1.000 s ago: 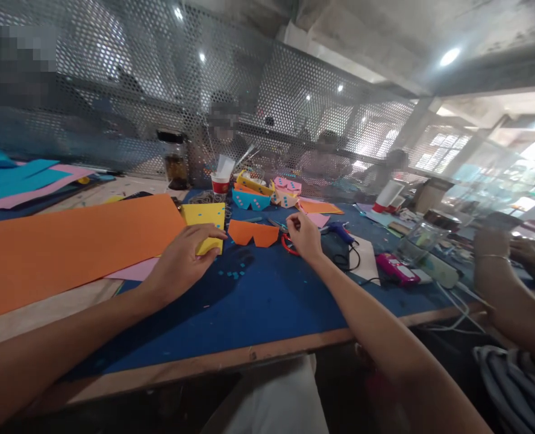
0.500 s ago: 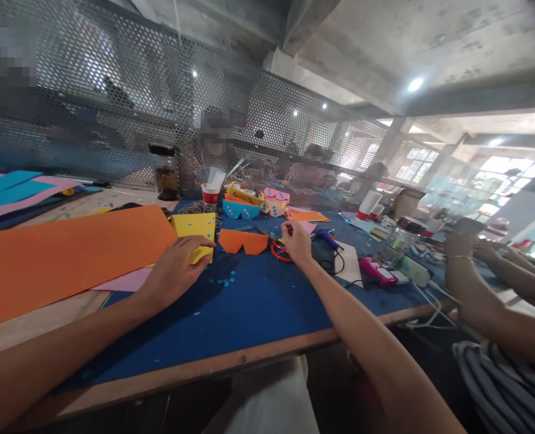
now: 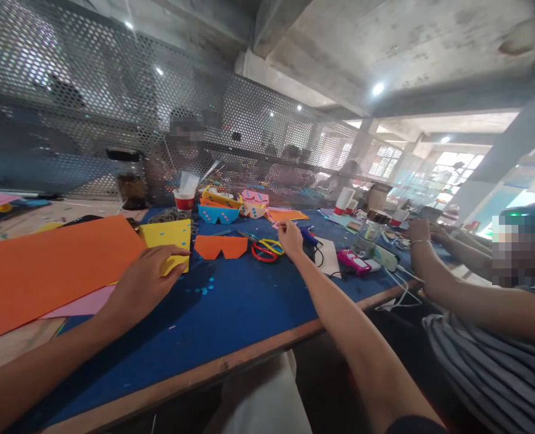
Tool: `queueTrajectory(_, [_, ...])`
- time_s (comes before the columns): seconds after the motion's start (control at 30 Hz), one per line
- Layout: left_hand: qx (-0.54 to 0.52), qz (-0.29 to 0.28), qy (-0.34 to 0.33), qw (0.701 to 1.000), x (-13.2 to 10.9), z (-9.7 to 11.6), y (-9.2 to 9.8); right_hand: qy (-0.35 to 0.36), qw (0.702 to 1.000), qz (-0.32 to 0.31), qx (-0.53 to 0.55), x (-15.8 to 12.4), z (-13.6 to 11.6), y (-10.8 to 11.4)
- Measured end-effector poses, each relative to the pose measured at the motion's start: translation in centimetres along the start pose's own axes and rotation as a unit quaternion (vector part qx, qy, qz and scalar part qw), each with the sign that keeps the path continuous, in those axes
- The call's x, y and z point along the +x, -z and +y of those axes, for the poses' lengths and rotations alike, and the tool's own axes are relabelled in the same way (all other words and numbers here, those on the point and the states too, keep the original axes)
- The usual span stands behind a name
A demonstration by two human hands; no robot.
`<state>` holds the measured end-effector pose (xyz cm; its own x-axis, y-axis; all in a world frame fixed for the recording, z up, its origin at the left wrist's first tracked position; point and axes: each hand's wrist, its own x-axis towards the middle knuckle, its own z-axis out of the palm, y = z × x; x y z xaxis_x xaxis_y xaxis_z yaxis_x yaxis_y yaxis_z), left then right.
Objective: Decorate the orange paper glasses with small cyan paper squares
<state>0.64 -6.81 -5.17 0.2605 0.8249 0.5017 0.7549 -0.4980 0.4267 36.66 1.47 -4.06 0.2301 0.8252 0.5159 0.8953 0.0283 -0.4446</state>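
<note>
The left hand [image 3: 152, 271] partly covers yellow paper [image 3: 170, 232], grip half wide; the right hand [image 3: 291, 240], near red-handled scissors [image 3: 264, 260], has narrow grip, contents unclear.

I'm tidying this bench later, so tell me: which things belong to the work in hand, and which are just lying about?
Probably in use:
Yellow sheet, left hand over it
Blue bits
Orange cut-out
Red-handled scissors, near the right hand (its grip is unclear)

Seemingly just lying about:
Dark-lidded jar
Red-and-white cup
Pink device

Craft workshop: coloured paper [image 3: 173, 234], scissors [image 3: 264, 260], glue gun [image 3: 308, 235].
</note>
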Motion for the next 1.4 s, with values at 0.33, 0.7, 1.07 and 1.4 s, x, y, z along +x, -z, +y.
queueTrajectory(0.33, [0.002,-0.002,0.014,1.0,0.2,-0.4,-0.3,0.086,0.987,-0.135,-0.03,-1.4,-1.2,-0.3])
queueTrajectory(0.7, [0.011,-0.004,0.018,1.0,0.4,-1.2,-0.7,0.126,0.972,-0.18,-0.08,-2.0,-2.2,-0.1])
queueTrajectory(1.07, [-0.01,-0.005,0.017,1.0,0.3,-0.9,-0.7,0.107,0.977,-0.171,-0.075,-2.0,-2.7,1.0])
queueTrajectory(1.4, [-0.018,0.005,-0.014,1.0,0.3,-0.6,-0.8,-0.019,0.99,-0.113,-0.082,-0.5,-2.5,1.5])
